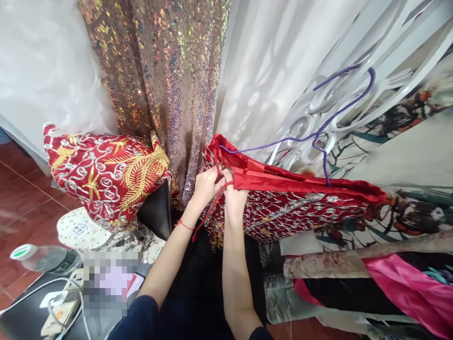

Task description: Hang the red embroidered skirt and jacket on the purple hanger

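A red embroidered skirt-like garment with silver scrolls hangs from a purple wire hanger in front of me. Its plain red waistband lies across the top edge. My left hand is closed at the left end of this band, pinching a thin red tie cord that dangles downward. Right beside it, my right hand is closed with the fingers tucked at the band's edge, touching it. The fingertips of both hands meet and partly hide each other.
Another red embroidered garment with gold motifs drapes over a black chair at left. Behind hangs a sequined curtain-like cloth. A plastic bottle and power strip sit lower left. Pink fabric lies lower right.
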The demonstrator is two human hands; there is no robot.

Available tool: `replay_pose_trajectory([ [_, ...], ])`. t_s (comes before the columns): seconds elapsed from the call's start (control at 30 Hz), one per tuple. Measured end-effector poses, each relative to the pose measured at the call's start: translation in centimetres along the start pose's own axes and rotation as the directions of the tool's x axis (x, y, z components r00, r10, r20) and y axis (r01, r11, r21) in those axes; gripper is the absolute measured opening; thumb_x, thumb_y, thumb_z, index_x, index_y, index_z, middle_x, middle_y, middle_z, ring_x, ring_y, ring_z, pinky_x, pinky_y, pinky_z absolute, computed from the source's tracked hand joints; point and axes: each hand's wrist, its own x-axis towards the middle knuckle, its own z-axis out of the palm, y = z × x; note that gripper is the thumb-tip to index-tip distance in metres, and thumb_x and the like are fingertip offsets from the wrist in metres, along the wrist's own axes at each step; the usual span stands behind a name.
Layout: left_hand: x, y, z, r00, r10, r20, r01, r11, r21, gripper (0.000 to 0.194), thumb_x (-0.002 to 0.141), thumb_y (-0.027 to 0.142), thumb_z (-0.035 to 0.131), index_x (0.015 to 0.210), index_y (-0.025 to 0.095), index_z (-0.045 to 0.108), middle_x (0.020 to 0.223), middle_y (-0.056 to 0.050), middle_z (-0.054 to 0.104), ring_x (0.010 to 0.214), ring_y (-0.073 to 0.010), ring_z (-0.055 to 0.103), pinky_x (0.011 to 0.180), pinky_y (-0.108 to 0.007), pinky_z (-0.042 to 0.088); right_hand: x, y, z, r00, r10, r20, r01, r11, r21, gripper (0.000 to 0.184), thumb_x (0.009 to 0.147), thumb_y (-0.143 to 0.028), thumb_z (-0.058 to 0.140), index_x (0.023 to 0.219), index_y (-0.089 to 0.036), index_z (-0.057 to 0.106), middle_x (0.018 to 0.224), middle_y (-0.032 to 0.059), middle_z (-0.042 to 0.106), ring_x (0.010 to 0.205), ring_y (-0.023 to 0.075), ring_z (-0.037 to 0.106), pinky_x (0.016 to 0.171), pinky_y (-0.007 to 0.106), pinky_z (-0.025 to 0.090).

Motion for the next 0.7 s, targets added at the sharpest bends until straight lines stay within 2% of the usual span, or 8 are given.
replay_pose_trajectory([
  [0.1,-1.0,0.6,0.1,0.998,-0.047,-0.036,0.045,0.996,-0.073,0.015,0.093,0.032,0.056,0.094,0.021,0.065,0.079,-0.005,0.068,0.069,-0.0194,0.064,0.065,-0.026,0.042,-0.3,-1.9,0.4,0.998,0.066,-0.012,-0.063,0.982,0.179,0.034,0.079,-0.051,0.064,0.068,-0.02,0.056,0.059,-0.0012,0.056,0.051,0.0106,0.049,0.046,0.024,0.043],
  [0.2,-1.9,1.2,0.4,0.994,-0.087,-0.064,0.081,0.992,-0.098,0.02,0.094,0.035,0.055,0.082,0.021,0.063,0.069,-0.003,0.062,0.064,-0.0188,0.06,0.063,-0.026,0.04,-0.2,-3.9,0.6,0.999,0.042,0.017,-0.045,0.963,0.265,0.03,0.081,-0.046,0.065,0.07,-0.019,0.057,0.06,-0.0028,0.056,0.05,0.0081,0.048,0.048,0.023,0.041],
  [0.27,-2.2,1.4,0.6,0.991,-0.107,-0.084,0.097,0.989,-0.112,0.021,0.093,0.033,0.055,0.076,0.022,0.059,0.066,-0.003,0.058,0.067,-0.0192,0.06,0.065,-0.027,0.041,0.1,-4.8,0.5,0.998,0.05,0.033,-0.057,0.953,0.297,0.027,0.082,-0.043,0.065,0.074,-0.019,0.058,0.056,-0.0057,0.052,0.045,0.006,0.041,0.044,0.021,0.036],
  [0.37,-2.4,1.8,0.6,0.986,-0.14,-0.095,0.125,0.981,-0.148,0.016,0.091,0.028,0.054,0.077,0.022,0.056,0.067,-0.002,0.057,0.067,-0.0179,0.057,0.068,-0.027,0.042,0.2,-5.1,0.2,0.995,0.068,0.068,-0.085,0.953,0.29,0.027,0.083,-0.045,0.064,0.077,-0.019,0.058,0.052,-0.0084,0.049,0.04,0.0047,0.034,0.039,0.02,0.028],
  [0.47,-2.9,2.3,0.1,0.982,-0.167,-0.091,0.15,0.975,-0.166,0.012,0.089,0.025,0.053,0.077,0.021,0.053,0.072,-0.001,0.058,0.063,-0.0153,0.052,0.065,-0.026,0.039,0.0,-4.5,-0.3,0.992,0.072,0.104,-0.098,0.955,0.281,0.033,0.081,-0.05,0.066,0.076,-0.019,0.057,0.054,-0.0072,0.052,0.042,0.0053,0.038,0.041,0.021,0.031],
  [0.6,-5.9,3.6,-0.5,0.956,-0.287,-0.066,0.269,0.943,-0.197,0.019,0.092,0.032,0.053,0.078,0.02,0.055,0.067,0.001,0.055,0.057,-0.0132,0.048,0.06,-0.025,0.034,-0.7,-3.8,-1.1,0.965,0.084,0.248,-0.159,0.94,0.302,0.036,0.079,-0.053,0.069,0.073,-0.019,0.057,0.053,-0.0086,0.045,0.046,0.0056,0.037,0.046,0.021,0.033],
  [0.7,-9.2,4.8,-0.3,0.916,-0.4,0.008,0.386,0.878,-0.283,0.028,0.099,0.035,0.042,0.089,0.02,0.063,0.067,-0.001,0.06,0.056,-0.0149,0.054,0.059,-0.025,0.036,-1.6,-3.5,-1.8,0.892,0.126,0.433,-0.26,0.929,0.264,0.036,0.087,-0.055,0.06,0.082,-0.019,0.063,0.049,-0.0099,0.038,0.044,0.006,0.031,0.045,0.02,0.029],
])
